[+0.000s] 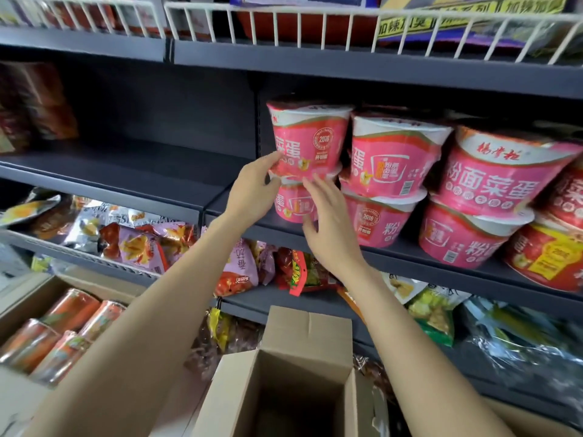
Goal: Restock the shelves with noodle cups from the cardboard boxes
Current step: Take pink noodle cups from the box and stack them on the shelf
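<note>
Nearest, at six o'clock, an open cardboard box (296, 389) stands with its flaps up, and its inside looks dark and empty. At eight o'clock a second box (47, 339) is seen with orange cups lying in it. Both arms are stretched up to the grey shelf (189, 197) at the centre.

The left hand (252, 193) is curled against the base of the top pink noodle cup (310, 137), and the cup is judged to be gripped there. The right hand (328, 222) is spread with relaxed fingers, whose tips touch the seam between that cup and the lower cup (293, 206). The step is judged to be the seating of the top cup on the stack.

To be done well, the cup should be centred on the lid beneath and squared with the neighbouring stacks (388, 178) at three o'clock. The lower cup should be steadied until no rocking is felt. The fingers are best withdrawn sideways, since a nudge could topple the stack towards the shelf's bare half at nine o'clock.
</note>
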A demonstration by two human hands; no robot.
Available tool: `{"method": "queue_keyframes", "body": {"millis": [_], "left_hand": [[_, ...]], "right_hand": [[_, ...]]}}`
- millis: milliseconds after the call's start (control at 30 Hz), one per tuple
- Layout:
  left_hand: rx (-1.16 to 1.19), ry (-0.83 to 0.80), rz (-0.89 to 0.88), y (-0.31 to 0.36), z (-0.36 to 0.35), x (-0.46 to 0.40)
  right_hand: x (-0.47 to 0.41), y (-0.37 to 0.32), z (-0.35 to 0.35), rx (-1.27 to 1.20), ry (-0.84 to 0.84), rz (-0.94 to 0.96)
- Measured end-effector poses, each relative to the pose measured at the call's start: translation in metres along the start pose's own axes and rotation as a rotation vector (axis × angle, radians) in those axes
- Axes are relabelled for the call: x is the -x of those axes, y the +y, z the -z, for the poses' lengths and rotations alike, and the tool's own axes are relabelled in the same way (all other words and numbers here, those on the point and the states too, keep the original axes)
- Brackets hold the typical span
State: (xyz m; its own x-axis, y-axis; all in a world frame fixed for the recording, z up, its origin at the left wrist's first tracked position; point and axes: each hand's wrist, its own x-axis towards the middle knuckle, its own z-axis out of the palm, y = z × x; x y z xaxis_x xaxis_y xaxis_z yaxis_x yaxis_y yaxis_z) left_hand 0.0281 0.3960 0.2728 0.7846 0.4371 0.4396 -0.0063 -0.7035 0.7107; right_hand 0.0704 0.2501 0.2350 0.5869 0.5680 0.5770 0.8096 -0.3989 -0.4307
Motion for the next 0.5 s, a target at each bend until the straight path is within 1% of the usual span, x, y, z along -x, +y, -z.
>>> {"method": "queue_keyframes", "body": {"millis": [67,133,200,267,333,400,500], "left_hand": [[-0.030,0.113,-0.053,-0.018,-0.008,0.030],[0.020,0.200,-0.013,-0.042,-0.017,0.068],[0.098,0.244,0.095,-0.066,-0.027,0.114],[0.104,0.209,0.231,-0.092,-0.039,0.161],[0.031,0.108,0.359,-0.122,-0.056,0.204],[-0.061,-0.076,0.477,-0.152,-0.074,0.241],[-0.203,-0.345,0.628,-0.194,-0.100,0.283]], "right_hand": [[0.029,0.004,-0.005,-0.027,0.032,0.018],[0.064,0.010,-0.015,-0.080,0.032,0.017],[0.105,0.019,-0.029,-0.131,-0.006,-0.029],[0.147,0.031,-0.050,-0.177,-0.090,-0.125],[0.185,0.043,-0.076,-0.207,-0.221,-0.265],[0.215,0.054,-0.105,-0.169,-0.385,-0.402],[0.245,0.067,-0.151,-0.091,-0.607,-0.481]]}}
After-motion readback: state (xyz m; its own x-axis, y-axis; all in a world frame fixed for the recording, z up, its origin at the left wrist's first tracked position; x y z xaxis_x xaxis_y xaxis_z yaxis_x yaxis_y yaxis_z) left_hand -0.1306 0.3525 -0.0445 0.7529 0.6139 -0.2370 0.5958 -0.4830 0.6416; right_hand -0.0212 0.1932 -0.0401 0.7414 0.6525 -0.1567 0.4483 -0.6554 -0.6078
